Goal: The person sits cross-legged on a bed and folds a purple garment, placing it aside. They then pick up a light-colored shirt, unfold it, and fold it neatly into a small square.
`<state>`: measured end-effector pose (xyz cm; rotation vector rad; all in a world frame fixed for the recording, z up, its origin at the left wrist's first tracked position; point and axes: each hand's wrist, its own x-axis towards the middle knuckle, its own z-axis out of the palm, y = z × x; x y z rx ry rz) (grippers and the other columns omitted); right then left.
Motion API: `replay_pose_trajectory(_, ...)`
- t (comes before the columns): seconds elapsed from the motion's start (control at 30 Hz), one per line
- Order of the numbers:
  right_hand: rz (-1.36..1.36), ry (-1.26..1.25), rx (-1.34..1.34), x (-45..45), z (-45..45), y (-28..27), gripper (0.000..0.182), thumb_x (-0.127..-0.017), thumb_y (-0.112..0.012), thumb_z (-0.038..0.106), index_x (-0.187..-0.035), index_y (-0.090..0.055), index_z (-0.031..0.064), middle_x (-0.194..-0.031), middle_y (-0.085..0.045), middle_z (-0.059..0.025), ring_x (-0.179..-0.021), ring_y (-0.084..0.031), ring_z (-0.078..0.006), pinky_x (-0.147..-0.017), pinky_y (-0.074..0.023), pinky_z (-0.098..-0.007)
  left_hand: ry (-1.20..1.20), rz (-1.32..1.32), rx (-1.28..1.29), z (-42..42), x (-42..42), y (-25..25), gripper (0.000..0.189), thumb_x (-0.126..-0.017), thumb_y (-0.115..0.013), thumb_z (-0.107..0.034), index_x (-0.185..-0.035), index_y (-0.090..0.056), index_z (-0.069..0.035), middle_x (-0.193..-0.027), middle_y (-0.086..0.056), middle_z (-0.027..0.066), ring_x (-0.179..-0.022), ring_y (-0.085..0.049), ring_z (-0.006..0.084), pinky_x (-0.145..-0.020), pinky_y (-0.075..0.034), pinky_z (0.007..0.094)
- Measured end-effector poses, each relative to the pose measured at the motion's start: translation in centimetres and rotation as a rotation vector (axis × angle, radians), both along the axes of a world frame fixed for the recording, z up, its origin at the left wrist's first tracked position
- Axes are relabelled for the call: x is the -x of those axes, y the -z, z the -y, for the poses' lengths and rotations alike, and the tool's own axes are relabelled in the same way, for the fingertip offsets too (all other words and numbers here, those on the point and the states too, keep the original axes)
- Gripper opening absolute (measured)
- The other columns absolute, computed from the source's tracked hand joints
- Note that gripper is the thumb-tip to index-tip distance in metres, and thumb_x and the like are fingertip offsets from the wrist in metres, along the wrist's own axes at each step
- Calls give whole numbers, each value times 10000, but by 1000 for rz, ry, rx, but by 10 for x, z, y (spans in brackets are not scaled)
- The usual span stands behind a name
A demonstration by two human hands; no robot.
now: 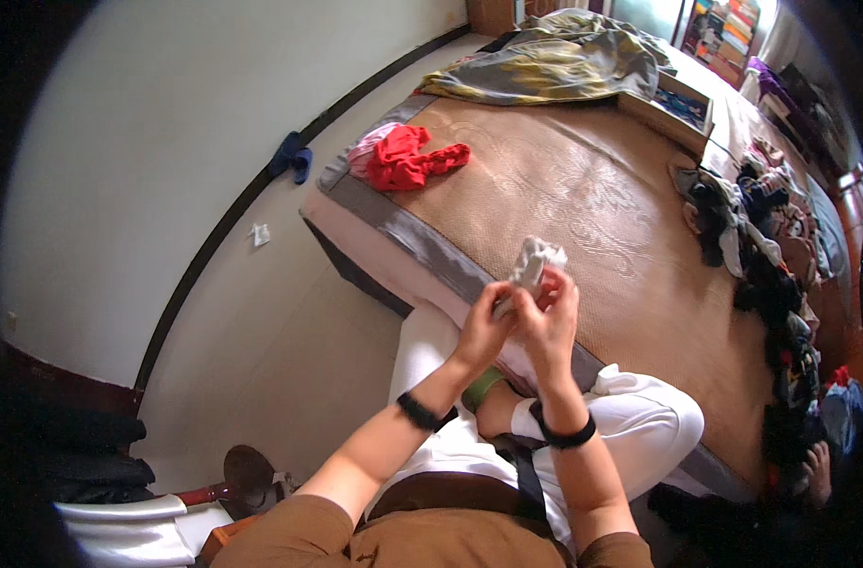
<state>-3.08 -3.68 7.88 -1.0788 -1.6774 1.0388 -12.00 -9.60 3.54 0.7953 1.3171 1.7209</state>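
A small bunched piece of off-white cloth (539, 255), perhaps a sock, is raised above the near edge of the bed. My left hand (485, 326) pinches its lower left part between thumb and fingers. From the right side my right hand (553, 319) also grips it, with the thumbs close together. The fingers hide the cloth's lower end. Beneath both hands lie my crossed legs in white trousers and a foot in a green sock (480, 389). A woven brown mat (502, 170) with a grey border covers the bed.
Red clothing (402, 157) lies at the bed's left corner. A long heap of socks and clothes (779, 241) runs down the right side, with another person's hand (818, 468) near its lower end. Behind are a shallow box (669, 113) and a patterned blanket (552, 67). Blue slippers (289, 157) rest by the wall.
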Motion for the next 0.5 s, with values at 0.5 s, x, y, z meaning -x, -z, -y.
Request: replay_pose_trajectory(0.5,64,-105,519,-54,-96,107,383,-757,-692,256,-989,-550,-14,-833,-648,-109,-730,-637,-181,-664,-516,-315,-37,-817,311,-44,-65,39,496,-763,-710,-169,-1220,-556,-53,-1309,-476,184,-1177,-494,360,-1014,-394,410)
